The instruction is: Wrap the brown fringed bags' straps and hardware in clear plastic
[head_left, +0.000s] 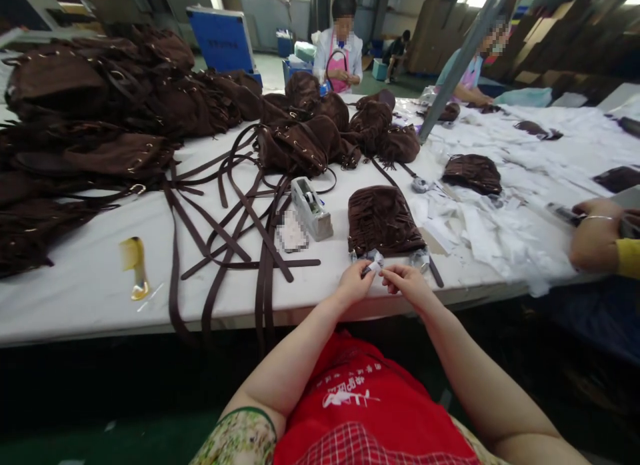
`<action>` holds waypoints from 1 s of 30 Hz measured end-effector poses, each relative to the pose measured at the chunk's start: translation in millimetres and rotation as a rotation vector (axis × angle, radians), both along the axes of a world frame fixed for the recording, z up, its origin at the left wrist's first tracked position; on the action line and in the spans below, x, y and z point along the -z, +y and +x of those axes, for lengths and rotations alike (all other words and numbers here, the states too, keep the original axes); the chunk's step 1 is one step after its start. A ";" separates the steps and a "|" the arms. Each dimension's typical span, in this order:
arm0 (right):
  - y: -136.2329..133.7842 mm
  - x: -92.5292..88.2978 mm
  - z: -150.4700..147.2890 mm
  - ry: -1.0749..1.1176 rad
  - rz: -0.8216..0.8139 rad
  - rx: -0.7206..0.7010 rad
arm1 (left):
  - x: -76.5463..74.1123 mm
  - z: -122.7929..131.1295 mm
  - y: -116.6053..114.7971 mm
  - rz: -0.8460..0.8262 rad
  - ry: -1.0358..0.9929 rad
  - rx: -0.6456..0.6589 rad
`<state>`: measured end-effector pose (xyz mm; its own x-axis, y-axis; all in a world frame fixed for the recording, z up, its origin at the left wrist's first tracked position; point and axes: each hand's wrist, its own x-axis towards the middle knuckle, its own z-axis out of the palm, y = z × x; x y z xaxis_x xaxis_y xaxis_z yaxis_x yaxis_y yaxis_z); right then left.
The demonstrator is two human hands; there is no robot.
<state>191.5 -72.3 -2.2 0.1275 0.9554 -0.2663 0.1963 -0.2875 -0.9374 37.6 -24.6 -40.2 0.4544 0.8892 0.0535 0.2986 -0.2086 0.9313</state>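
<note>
At the table edge, my left hand [354, 281] is closed on a small dark piece with a white wrap [371, 269], too small to name surely. My right hand [409, 285] meets it from the other side, thumb and fingertips pinched; what they grip, if anything, is too small to make out. Just beyond both hands lies a dark brown fringed bag [384, 219]. Clear plastic-like wrapping [419, 259] shows at its near edge. Left of the bag stands a grey tape dispenser [312, 209], beside a blurred-out pale patch.
Long brown straps [233, 215] sprawl leftward, some over the table edge. A yellow comb [134, 268] lies far left. Brown bags [100, 98] are heaped behind. White paper [480, 231] spreads rightward. A co-worker's hand [595, 235] works at right; other people stand across the table [100, 311].
</note>
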 end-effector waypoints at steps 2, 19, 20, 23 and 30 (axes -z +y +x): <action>2.3 3.9 -0.3 0.017 -0.030 -0.007 | -0.7 -0.9 -0.5 0.009 0.010 0.012; 8.2 19.1 -13.5 0.235 -0.096 0.054 | -1.3 0.6 -7.5 0.013 -0.001 -0.095; 9.1 21.6 -17.2 0.231 -0.073 0.066 | -0.2 -0.8 -6.7 0.017 0.001 -0.093; 12.8 29.2 -26.5 0.170 -0.055 0.078 | 3.5 -4.2 -5.2 0.042 0.009 -0.098; 15.8 32.6 -16.7 -0.074 -0.121 0.038 | -18.8 -21.7 0.1 0.131 0.095 0.138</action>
